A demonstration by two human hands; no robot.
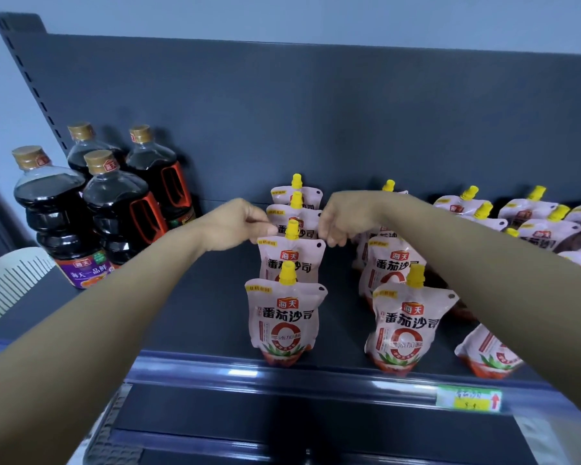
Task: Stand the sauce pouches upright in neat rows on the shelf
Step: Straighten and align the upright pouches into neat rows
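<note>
Two hands, left [240, 220] and right [341, 218], pinch one pouch [291, 260] upright (two rows stand); right-side pouches [547, 229] remain jumbled on the shelf [195, 317].

You face a dark grey back panel [316, 112] under a pale blue wall [316, 15]; a slotted upright [31, 82] runs down the left.

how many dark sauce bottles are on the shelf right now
4 dark bottles, all at the shelf's left end: front-left, front-right, back-left and back-right. More could be hidden behind them.
</note>
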